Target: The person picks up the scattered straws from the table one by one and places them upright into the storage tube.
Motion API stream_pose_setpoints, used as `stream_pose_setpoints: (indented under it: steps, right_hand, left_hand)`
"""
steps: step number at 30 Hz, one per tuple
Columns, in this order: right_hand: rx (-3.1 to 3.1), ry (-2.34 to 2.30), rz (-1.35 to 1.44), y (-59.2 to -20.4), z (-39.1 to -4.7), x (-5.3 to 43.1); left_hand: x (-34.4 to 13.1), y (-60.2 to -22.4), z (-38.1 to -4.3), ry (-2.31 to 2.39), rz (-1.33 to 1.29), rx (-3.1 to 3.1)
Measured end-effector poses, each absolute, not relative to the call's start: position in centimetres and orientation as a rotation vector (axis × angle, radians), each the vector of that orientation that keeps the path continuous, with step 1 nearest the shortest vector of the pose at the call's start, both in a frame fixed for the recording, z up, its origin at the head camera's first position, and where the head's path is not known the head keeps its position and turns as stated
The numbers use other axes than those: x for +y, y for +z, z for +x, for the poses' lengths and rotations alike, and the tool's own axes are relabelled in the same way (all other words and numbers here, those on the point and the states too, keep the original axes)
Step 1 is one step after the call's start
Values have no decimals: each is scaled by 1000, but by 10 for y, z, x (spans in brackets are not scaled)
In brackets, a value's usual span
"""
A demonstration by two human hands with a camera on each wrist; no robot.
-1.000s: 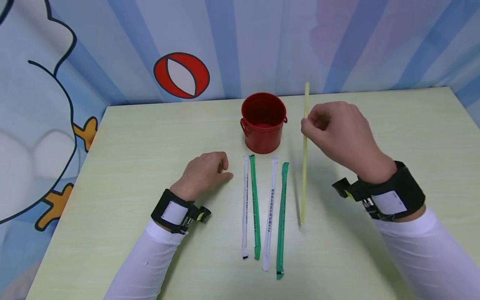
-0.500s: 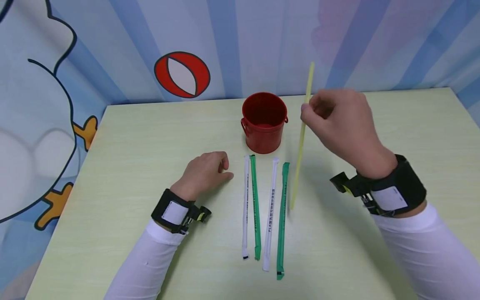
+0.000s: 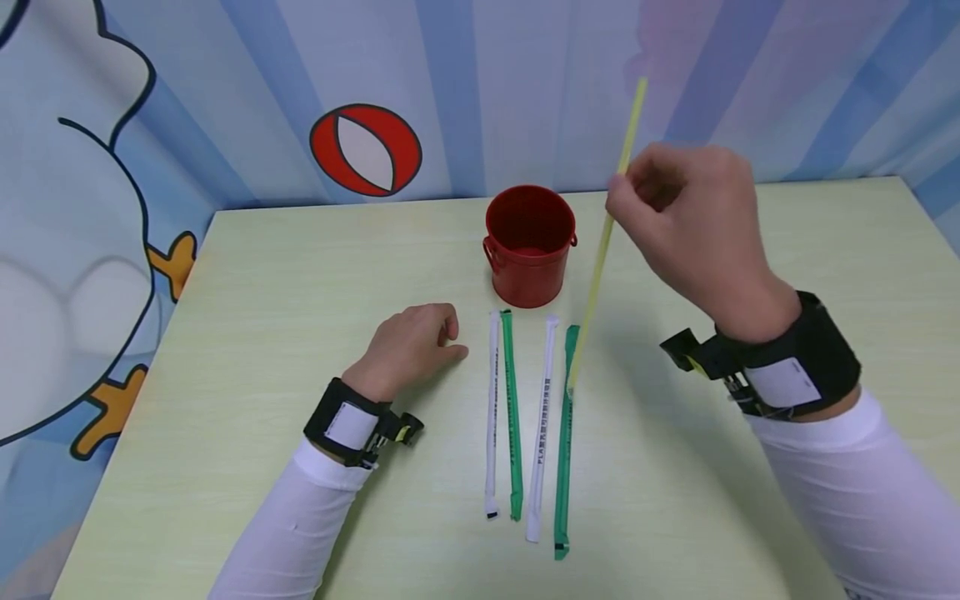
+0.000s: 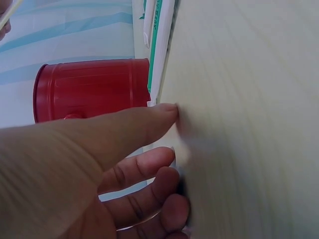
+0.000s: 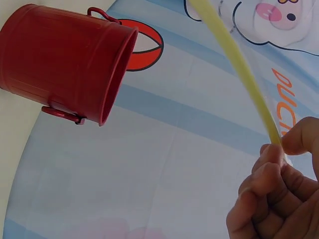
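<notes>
Between thumb and fingertips, my right hand (image 3: 693,225) pinches a thin yellow drinking straw (image 3: 596,279) above its middle. The straw leans, its top tilted toward the back right, and its lower end overlaps the rightmost green wrapped straw (image 3: 563,483) in the head view. In the right wrist view the yellow straw (image 5: 244,69) runs up from the fingertips. To the left of that hand stands a small red bucket (image 3: 528,271), upright, nothing visible inside. My left hand (image 3: 405,346) rests on the table with fingers loosely curled, holding nothing; its thumb tip touches the tabletop in the left wrist view.
Paper-wrapped straws lie in a row in front of the bucket: a white one (image 3: 491,417), a green one (image 3: 513,417), another white one (image 3: 540,425) and the rightmost green one. A printed backdrop (image 3: 517,92) rises behind the pale table (image 3: 285,275).
My right hand has lifted and moved toward the back with the yellow straw. The straw has tilted, its lower end swinging left over the green wrapped straw. The left hand has stayed still.
</notes>
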State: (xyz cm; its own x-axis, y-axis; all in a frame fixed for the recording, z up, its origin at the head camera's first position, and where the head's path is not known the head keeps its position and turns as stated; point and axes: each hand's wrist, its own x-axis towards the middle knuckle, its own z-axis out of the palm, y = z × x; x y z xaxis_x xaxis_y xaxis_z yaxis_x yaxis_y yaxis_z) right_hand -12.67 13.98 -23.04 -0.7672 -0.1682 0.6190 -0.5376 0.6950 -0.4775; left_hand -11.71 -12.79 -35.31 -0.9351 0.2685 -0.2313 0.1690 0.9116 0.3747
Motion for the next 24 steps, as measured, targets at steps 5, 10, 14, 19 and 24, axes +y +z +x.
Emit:
stream_pose_setpoints:
  steps: [5, 10, 14, 19, 24]
  right_hand:
    - [-2307, 920, 537, -224, -129, 136]
    - [-2220, 893, 591, -219, -131, 134]
    - [-2134, 848, 667, -215, -133, 135]
    - [-2073, 857, 671, -209, -134, 135]
    - [-2033, 886, 631, -206, -135, 134]
  left_hand:
    - [-129, -352, -117, 522, 324, 2794]
    - [-129, -353, -117, 530, 329, 2791]
    - [-128, -353, -117, 530, 331, 2790]
    - [-128, -354, -118, 521, 340, 2796]
    - [-128, -354, -118, 519, 345, 2801]
